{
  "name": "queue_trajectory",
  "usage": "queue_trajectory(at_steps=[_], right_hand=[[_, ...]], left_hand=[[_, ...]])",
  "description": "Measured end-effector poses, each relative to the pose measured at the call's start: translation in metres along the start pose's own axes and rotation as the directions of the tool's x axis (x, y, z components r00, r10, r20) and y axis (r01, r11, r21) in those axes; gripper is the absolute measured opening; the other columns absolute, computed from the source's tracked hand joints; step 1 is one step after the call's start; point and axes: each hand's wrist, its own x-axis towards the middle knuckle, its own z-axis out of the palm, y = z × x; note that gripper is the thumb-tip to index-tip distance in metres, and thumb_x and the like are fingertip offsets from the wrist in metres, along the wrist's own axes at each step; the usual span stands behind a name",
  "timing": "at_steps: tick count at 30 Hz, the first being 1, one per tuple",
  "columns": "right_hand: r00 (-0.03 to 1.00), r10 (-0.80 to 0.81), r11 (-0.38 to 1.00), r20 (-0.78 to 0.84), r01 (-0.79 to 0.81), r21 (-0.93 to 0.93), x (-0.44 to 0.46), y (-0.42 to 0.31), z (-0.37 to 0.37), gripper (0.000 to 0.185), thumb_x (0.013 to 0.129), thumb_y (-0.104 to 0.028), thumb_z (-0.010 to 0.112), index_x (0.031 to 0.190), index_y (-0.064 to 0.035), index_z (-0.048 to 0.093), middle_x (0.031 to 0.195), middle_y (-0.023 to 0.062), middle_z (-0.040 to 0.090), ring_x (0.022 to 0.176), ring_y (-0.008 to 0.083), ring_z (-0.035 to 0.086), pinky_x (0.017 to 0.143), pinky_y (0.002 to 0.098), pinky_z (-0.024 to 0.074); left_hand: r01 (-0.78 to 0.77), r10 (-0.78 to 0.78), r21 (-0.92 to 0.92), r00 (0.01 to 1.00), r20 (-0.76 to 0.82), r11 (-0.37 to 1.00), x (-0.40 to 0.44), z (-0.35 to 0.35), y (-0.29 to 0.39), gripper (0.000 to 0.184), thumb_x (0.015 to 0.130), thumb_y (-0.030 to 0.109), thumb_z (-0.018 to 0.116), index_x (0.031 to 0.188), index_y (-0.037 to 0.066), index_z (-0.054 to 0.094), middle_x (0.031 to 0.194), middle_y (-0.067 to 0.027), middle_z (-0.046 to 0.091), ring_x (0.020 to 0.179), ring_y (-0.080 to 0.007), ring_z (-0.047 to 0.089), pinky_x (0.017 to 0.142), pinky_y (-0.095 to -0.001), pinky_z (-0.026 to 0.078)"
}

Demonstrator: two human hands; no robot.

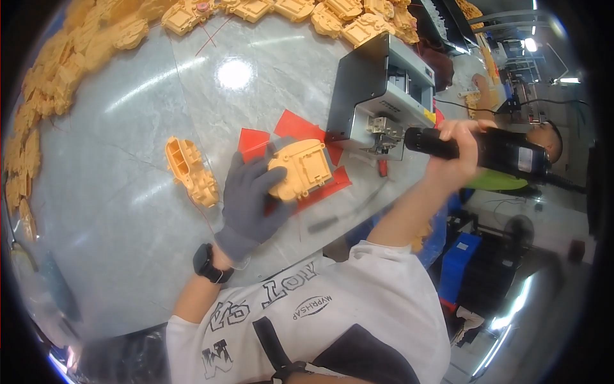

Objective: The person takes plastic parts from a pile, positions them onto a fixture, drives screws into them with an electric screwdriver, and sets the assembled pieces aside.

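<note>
My left hand (251, 198), in a dark grey glove, holds a yellow plastic housing (300, 170) over red pieces (254, 142) on the grey table. The housing's flat side with a rectangular recess faces up. Bare and raised at the right, my right hand (462, 150) is wrapped round a black cylindrical power tool (505, 152), its nose pointing left toward the machine (364, 96). A second yellow part (192, 171) lies on the table, left of my gloved hand.
Many yellow parts (70, 64) are heaped along the table's far and left edges. The machine stands behind the tool's nose. A screwdriver-like tool (323, 224) lies near the front edge. Another person (545, 142) is at the far right, beyond a cable.
</note>
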Motion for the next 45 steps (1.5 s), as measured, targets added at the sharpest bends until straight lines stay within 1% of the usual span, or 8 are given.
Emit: queue_trajectory(at_steps=[5, 8, 12, 15, 21, 23, 30, 45], right_hand=[[0.998, 0.037, 0.996, 0.046, -0.040, 0.074, -0.018, 0.000, -0.001, 0.034, 0.069, 0.004, 0.055, 0.101, -0.0017, 0.044, 0.063, 0.0084, 0.050, 0.052, 0.0162, 0.049, 0.058, 0.0305, 0.0427], [0.998, 0.003, 0.998, -0.060, -0.007, -0.069, -0.020, 0.013, 0.003, 0.033, 0.068, 0.006, 0.054, 0.099, 0.0005, 0.044, 0.063, 0.0078, 0.050, 0.050, 0.0154, 0.048, 0.055, 0.0291, 0.0432], [0.993, 0.110, 0.994, -0.032, -0.110, -0.022, -0.017, 0.010, 0.010, 0.031, 0.067, 0.008, 0.054, 0.095, 0.0001, 0.044, 0.064, 0.0080, 0.050, 0.048, 0.0154, 0.048, 0.052, 0.0280, 0.0432], [0.949, 0.290, 0.955, 0.125, -0.296, 0.034, -0.034, 0.000, 0.010, 0.033, 0.067, 0.005, 0.056, 0.097, -0.0018, 0.043, 0.063, 0.0063, 0.048, 0.046, 0.0155, 0.046, 0.049, 0.0278, 0.0415], [0.946, 0.089, 0.946, 0.311, -0.178, 0.272, -0.061, -0.020, 0.053, 0.039, 0.070, 0.004, 0.055, 0.105, -0.0013, 0.038, 0.062, 0.0060, 0.047, 0.047, 0.0150, 0.046, 0.051, 0.0305, 0.0426], [0.927, 0.121, 0.951, 0.356, -0.211, 0.226, -0.063, -0.021, 0.069, 0.041, 0.069, 0.000, 0.051, 0.108, -0.0030, 0.040, 0.063, 0.0075, 0.046, 0.049, 0.0169, 0.046, 0.057, 0.0329, 0.0412], [0.894, 0.241, 0.956, 0.377, -0.286, 0.069, -0.070, -0.011, 0.098, 0.038, 0.068, 0.004, 0.054, 0.104, -0.0020, 0.042, 0.063, 0.0074, 0.047, 0.047, 0.0160, 0.047, 0.051, 0.0295, 0.0411], [0.891, 0.252, 0.943, 0.377, -0.314, 0.111, -0.078, 0.009, 0.101, 0.037, 0.066, 0.012, 0.060, 0.098, -0.0005, 0.046, 0.069, 0.0050, 0.052, 0.055, 0.0095, 0.053, 0.052, 0.0211, 0.0440]], left_hand=[[0.008, -0.008, 0.020, 1.000, 0.013, 1.000, -0.002, -0.001, -0.001, 0.048, 0.066, 0.012, 0.070, 0.109, 0.009, 0.051, 0.109, -0.0146, 0.055, 0.104, -0.0313, 0.053, 0.103, -0.0546, 0.024], [0.004, -0.005, 0.015, 1.000, 0.022, 1.000, -0.003, -0.001, 0.000, 0.047, 0.066, 0.012, 0.070, 0.109, 0.008, 0.051, 0.109, -0.0139, 0.056, 0.104, -0.0310, 0.053, 0.103, -0.0548, 0.024], [0.002, -0.002, 0.018, 1.000, 0.021, 1.000, -0.003, -0.002, 0.002, 0.047, 0.066, 0.013, 0.069, 0.110, 0.008, 0.050, 0.108, -0.0136, 0.056, 0.104, -0.0312, 0.052, 0.103, -0.0539, 0.025], [0.001, -0.002, 0.032, 1.000, 0.021, 0.999, -0.003, -0.004, 0.000, 0.048, 0.067, 0.013, 0.069, 0.111, 0.008, 0.050, 0.108, -0.0142, 0.056, 0.104, -0.0314, 0.052, 0.103, -0.0531, 0.025], [0.019, -0.019, 0.000, 0.999, -0.025, 1.000, -0.004, -0.002, 0.000, 0.048, 0.067, 0.018, 0.069, 0.110, 0.007, 0.050, 0.106, -0.0122, 0.054, 0.100, -0.0315, 0.050, 0.101, -0.0506, 0.029], [0.029, -0.030, -0.022, 0.998, -0.057, 0.999, -0.004, -0.003, 0.000, 0.049, 0.067, 0.018, 0.069, 0.111, 0.007, 0.049, 0.105, -0.0121, 0.054, 0.100, -0.0315, 0.050, 0.101, -0.0501, 0.029], [0.037, -0.037, -0.010, 0.998, -0.055, 0.999, -0.004, -0.005, 0.000, 0.052, 0.067, 0.015, 0.069, 0.113, 0.005, 0.048, 0.107, -0.0154, 0.055, 0.102, -0.0326, 0.052, 0.100, -0.0488, 0.032], [0.076, -0.076, -0.007, 0.997, 0.005, 0.997, -0.006, -0.008, -0.002, 0.058, 0.065, 0.017, 0.071, 0.116, 0.006, 0.047, 0.108, -0.0129, 0.055, 0.105, -0.0334, 0.051, 0.103, -0.0494, 0.028]])
